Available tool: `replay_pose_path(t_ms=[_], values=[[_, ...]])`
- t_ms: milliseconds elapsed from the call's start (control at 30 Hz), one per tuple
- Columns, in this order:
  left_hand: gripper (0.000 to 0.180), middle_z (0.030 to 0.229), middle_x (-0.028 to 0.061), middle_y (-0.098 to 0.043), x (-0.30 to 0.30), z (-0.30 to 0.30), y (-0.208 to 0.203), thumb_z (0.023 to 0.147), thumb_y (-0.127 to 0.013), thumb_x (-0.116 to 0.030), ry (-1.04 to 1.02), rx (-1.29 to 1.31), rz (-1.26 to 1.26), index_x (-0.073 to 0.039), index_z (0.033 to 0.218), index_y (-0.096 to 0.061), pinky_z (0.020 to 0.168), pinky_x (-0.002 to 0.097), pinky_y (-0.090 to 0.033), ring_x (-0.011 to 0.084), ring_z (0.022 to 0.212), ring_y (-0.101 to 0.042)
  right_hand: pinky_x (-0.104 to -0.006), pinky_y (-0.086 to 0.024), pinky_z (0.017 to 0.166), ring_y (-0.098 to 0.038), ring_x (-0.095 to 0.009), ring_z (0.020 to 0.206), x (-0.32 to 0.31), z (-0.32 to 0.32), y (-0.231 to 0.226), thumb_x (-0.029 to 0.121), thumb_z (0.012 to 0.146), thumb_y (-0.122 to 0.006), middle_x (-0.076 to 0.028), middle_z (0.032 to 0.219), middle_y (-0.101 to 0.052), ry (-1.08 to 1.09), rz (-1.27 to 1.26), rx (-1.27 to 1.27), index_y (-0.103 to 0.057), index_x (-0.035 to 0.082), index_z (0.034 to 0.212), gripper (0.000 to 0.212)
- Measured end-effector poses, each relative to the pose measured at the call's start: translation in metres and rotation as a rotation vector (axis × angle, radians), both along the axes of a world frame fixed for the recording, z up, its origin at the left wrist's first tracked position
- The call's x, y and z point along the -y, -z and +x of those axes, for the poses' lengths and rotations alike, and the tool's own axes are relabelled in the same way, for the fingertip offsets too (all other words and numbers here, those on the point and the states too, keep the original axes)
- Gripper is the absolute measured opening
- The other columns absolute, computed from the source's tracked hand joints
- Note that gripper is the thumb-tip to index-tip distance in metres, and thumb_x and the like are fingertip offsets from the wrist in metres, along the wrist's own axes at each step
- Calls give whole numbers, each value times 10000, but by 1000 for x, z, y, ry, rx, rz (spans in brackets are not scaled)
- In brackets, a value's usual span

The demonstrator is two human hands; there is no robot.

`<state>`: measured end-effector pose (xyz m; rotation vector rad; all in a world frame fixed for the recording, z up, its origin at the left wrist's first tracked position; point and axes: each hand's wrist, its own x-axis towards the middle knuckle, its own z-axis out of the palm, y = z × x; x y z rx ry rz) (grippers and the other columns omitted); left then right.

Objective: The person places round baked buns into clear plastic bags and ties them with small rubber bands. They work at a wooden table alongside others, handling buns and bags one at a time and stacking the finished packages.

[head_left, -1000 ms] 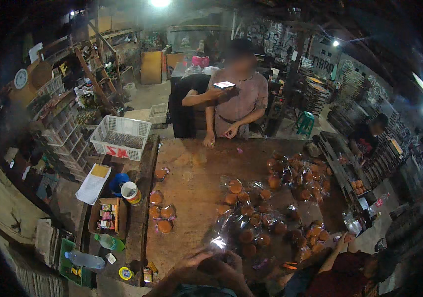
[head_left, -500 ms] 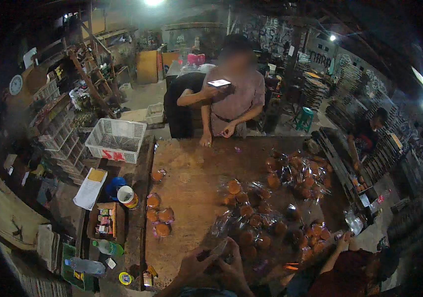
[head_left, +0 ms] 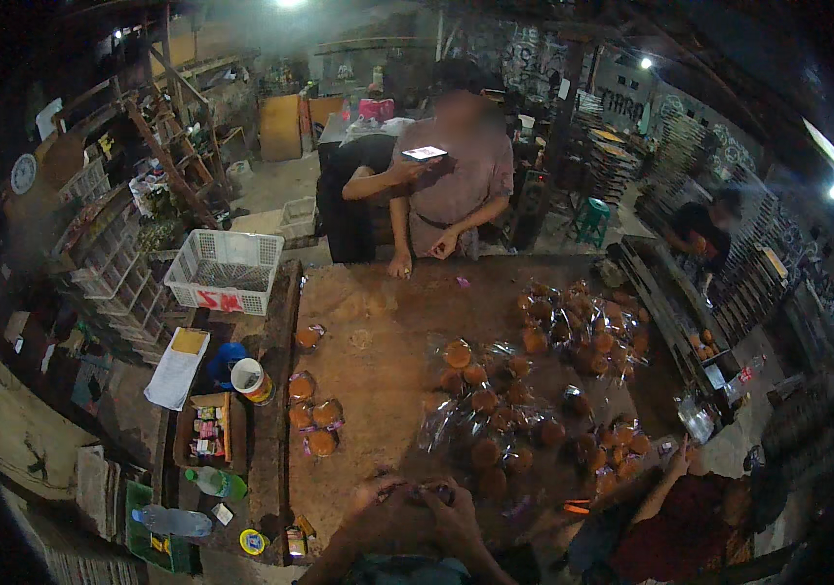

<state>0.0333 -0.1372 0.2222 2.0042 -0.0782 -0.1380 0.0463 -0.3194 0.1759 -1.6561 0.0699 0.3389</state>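
My left hand and my right hand are close together over the near edge of the wooden table. Both have their fingers pinched around something small, dark and purplish between them; its kind is too blurred to tell. Just beyond and right of my right hand lie many round brown buns in clear plastic bags. To the left, a small group of wrapped buns with purple ties sits along the table's left edge.
Orange-handled scissors lie near a co-worker in dark red at the right. Across the table another person holds a lit phone. At left are a white crate, a cup, a cardboard box and bottles.
My hands have moved apart and turned; the clear plastic raised between them earlier no longer shows there. The whole view has shifted slightly. The person at far right leans differently.
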Motion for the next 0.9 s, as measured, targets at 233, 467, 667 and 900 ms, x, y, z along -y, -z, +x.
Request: replay_pose_path(t_ms=[233, 467, 667, 900], values=[[320, 1139, 123, -741, 13, -4, -1, 942, -724, -187, -177, -11, -221, -16, 1212, -714, 889, 342, -579, 192, 1028, -709, -309, -531, 834, -622, -166, 1025, -3, -6, -28, 185, 958, -738, -98, 1091, -669, 140, 305, -148, -681, -5, 1151, 277], [349, 1190, 127, -727, 10, -8, 25, 926, -735, -237, 65, 124, -81, -65, 1229, -721, 868, 358, -579, 219, 1028, -709, -338, -547, 869, -636, -184, 1063, 2, -8, -6, 146, 949, -749, -90, 1092, -678, 208, 131, 154, -639, 1, 1181, 295], [268, 1069, 116, -736, -2, 2, 19, 950, -722, -205, 55, -162, -189, -52, 1169, -737, 843, 351, -561, 204, 916, -706, -352, -555, 871, -647, -200, 1052, 16, -4, 3, 116, 948, -736, -86, 1115, -668, 23, 470, -106, -657, 7, 1166, 256], [222, 1016, 81, -730, 17, -8, -4, 932, -750, -132, -170, -44, -203, -23, 1123, -724, 819, 317, -565, 162, 914, -696, -363, -562, 884, -675, -241, 1050, 10, -4, 4, 84, 931, -734, -152, 1199, -664, -55, -128, 481, -696, 57, 1158, 232]])
